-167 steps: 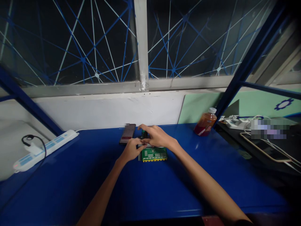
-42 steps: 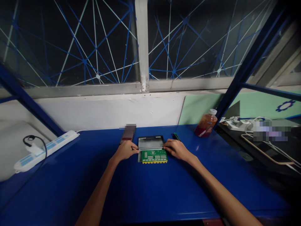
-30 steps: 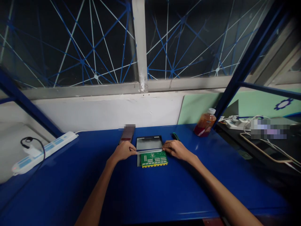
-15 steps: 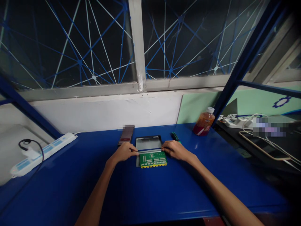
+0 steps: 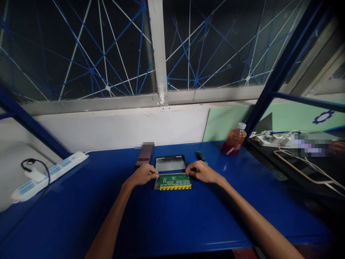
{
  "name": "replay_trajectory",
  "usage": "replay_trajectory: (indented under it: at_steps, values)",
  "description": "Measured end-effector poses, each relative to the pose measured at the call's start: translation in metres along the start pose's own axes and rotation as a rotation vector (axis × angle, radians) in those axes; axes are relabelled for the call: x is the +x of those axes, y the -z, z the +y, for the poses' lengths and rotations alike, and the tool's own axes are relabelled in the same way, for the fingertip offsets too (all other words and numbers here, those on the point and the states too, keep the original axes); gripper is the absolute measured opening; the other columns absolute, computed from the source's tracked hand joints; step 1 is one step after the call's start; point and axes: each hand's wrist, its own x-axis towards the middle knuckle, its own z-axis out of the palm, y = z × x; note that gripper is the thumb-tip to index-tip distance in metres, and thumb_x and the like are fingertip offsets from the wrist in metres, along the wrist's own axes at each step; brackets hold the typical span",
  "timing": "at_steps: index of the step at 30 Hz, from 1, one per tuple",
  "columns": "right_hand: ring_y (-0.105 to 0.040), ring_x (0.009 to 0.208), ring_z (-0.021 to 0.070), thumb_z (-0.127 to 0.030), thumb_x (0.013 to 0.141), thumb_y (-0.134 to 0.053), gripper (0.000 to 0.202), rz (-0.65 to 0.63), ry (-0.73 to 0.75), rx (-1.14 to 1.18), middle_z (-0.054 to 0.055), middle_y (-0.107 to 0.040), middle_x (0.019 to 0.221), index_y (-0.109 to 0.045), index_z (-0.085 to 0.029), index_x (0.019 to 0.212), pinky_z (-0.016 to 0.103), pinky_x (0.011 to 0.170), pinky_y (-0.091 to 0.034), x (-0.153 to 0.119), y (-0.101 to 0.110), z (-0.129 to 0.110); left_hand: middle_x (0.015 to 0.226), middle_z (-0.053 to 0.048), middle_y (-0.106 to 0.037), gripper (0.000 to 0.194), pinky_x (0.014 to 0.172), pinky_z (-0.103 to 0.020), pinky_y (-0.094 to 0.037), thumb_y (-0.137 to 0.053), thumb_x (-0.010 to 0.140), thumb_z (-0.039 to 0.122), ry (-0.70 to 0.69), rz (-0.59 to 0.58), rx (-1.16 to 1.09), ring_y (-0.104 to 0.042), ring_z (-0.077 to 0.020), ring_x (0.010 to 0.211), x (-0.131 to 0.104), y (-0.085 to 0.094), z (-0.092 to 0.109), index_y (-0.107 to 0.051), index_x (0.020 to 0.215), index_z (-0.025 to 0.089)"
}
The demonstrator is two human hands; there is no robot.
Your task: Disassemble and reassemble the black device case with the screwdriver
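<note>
A green circuit board (image 5: 175, 181) with a row of yellow connectors (image 5: 175, 187) along its near edge sits over a grey metal case (image 5: 156, 185). A strip of this case shows at the board's left. My left hand (image 5: 142, 175) is closed in a pinch at the far left corner of the case. At the far right corner my right hand (image 5: 201, 171) pinches in the same way. Fingertips hide both corners. Just beyond them, a black-rimmed grey cover (image 5: 170, 164) lies on the blue table.
A dark phone-like slab (image 5: 145, 154) lies behind my left hand, a green-handled tool (image 5: 200, 156) behind my right. Farther right stands a bottle (image 5: 234, 139) of reddish drink. A white power strip (image 5: 51, 176) with a black cable is at the left. Cables (image 5: 304, 162) clutter the right-hand surface.
The far edge of the case and board has tipped down, so the front faces of the yellow connectors now show more. Both hands keep their places at the corners.
</note>
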Motion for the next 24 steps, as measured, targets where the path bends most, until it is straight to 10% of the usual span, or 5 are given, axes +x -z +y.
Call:
replay_trajectory:
  at_steps: [14, 24]
  values:
    - [-0.043, 0.037, 0.0053, -0.021, 0.063, -0.061, 0.012, 0.026, -0.335, 0.845, -0.005, -0.053, 0.047, -0.066, -0.013, 0.071, 0.02, 0.04, -0.047, 0.002, 0.001, -0.01, 0.05, 0.002, -0.052, 0.011, 0.048, -0.021, -0.025, -0.057, 0.066, 0.022, 0.227, -0.011, -0.507, -0.042, -0.0083, 0.047, -0.003, 0.006, 0.003, -0.06, 0.06, 0.013]
    - [-0.056, 0.05, 0.0104, -0.054, 0.082, -0.059, 0.041, 0.087, -0.303, 0.983, 0.005, -0.062, 0.072, -0.06, -0.013, 0.082, 0.022, 0.039, -0.049, 0.005, 0.008, -0.019, 0.05, 0.001, -0.05, 0.015, 0.04, -0.019, -0.019, -0.057, 0.063, 0.026, 0.357, -0.053, -0.689, -0.039, -0.0064, 0.042, 0.0, 0.004, -0.004, -0.05, 0.059, 0.014]
